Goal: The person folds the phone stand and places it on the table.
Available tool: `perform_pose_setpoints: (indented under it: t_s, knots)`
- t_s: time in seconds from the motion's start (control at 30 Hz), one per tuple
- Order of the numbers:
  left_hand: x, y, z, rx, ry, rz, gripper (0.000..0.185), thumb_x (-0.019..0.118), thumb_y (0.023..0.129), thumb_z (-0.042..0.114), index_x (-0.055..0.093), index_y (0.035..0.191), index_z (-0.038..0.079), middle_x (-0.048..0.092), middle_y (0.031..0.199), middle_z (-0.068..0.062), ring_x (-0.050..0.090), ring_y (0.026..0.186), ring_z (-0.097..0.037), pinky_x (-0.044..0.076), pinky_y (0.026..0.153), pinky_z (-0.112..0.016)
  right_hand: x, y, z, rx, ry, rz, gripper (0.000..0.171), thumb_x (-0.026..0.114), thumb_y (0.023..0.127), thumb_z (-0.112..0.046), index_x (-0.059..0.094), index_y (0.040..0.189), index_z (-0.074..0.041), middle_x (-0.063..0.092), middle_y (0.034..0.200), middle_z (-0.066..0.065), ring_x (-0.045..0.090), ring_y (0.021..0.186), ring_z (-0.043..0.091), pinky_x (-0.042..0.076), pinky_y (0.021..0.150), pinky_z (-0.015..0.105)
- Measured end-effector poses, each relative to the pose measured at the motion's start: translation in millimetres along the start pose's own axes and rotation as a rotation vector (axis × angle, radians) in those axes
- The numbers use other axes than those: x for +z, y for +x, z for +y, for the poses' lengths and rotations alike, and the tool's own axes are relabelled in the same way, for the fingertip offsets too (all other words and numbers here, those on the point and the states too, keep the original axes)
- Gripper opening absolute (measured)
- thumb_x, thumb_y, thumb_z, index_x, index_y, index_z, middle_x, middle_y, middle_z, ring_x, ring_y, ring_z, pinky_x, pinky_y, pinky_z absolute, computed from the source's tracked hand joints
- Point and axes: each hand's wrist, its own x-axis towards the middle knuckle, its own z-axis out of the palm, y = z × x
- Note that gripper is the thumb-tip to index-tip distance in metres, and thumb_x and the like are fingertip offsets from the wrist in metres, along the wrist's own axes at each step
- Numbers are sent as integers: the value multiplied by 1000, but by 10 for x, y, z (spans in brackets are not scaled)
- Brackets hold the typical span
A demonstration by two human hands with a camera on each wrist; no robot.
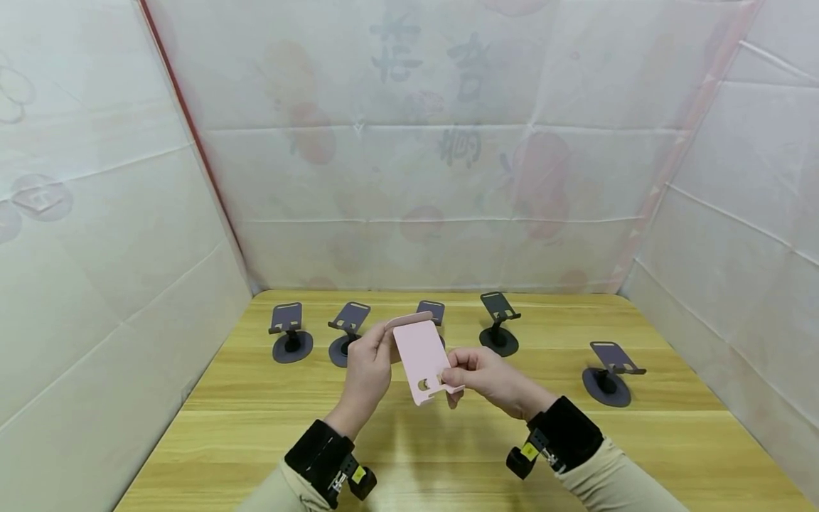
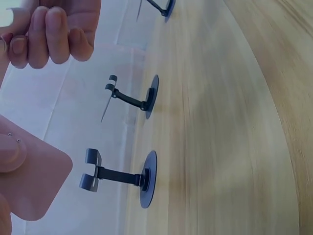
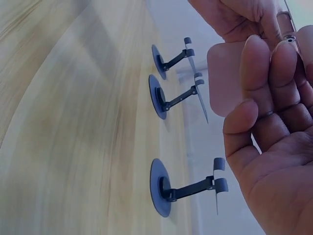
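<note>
A pink phone stand (image 1: pixel 419 355) is held up above the table between both hands, its slotted plate facing the head camera and slanting. On its left side, my left hand (image 1: pixel 370 370) grips the stand by the part behind the plate. My right hand (image 1: pixel 489 377) pinches the lower right edge of the plate, by the cutout and bent lip, with thumb and fingers. The left wrist view catches a rounded corner of the pink stand (image 2: pixel 41 181). Curled fingers of the right hand (image 3: pixel 279 107) cover part of the stand in the right wrist view. The stand's hinge is mostly hidden.
Several dark phone stands with round bases stand on the wooden table (image 1: pixel 243 441). One stand (image 1: pixel 292 334) is at the far left, another (image 1: pixel 499 323) back right of centre, another (image 1: pixel 611 373) at the right. White sheeting (image 1: pixel 416 178) encloses the table's back and sides.
</note>
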Motion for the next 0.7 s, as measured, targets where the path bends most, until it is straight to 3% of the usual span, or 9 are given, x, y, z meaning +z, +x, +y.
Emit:
perform_pose_setpoints:
  t_s: [0.07,0.3,0.4,0.6,0.7]
  knots:
    - [0,-3,16,-23,24,23,21,52,108,11,71,103,5,75,95,-10,70,83,-18,54,69,-29,1,1,-2,-5,-16,4,23,63,104,-22,61,95,-1,72,98,7,67,76,16,57,78,36]
    - [17,-9,66,-136,-113,-10,24,51,109,17,71,104,6,73,95,-10,72,84,-19,61,72,-34,19,18,19,7,-50,20,28,63,104,-22,57,93,3,70,98,9,66,78,19,58,80,40]
    - [26,-4,80,-154,-151,-18,25,50,109,17,71,104,4,72,94,-11,72,80,-19,62,70,-36,32,29,30,12,-60,31,30,65,103,-23,56,92,4,68,97,12,66,79,19,58,80,41]
    - [31,-6,109,-169,-154,-11,26,51,109,17,71,103,3,71,94,-12,70,79,-14,59,69,-29,53,47,58,19,-73,60,29,65,103,-23,59,93,4,67,90,8,64,80,19,59,76,35]
    - [35,-17,118,-215,-215,-39,28,50,109,19,70,103,2,69,93,-13,70,77,-14,60,68,-29,63,57,79,18,-88,74,29,65,102,-23,59,92,3,67,88,6,64,81,19,59,76,35]
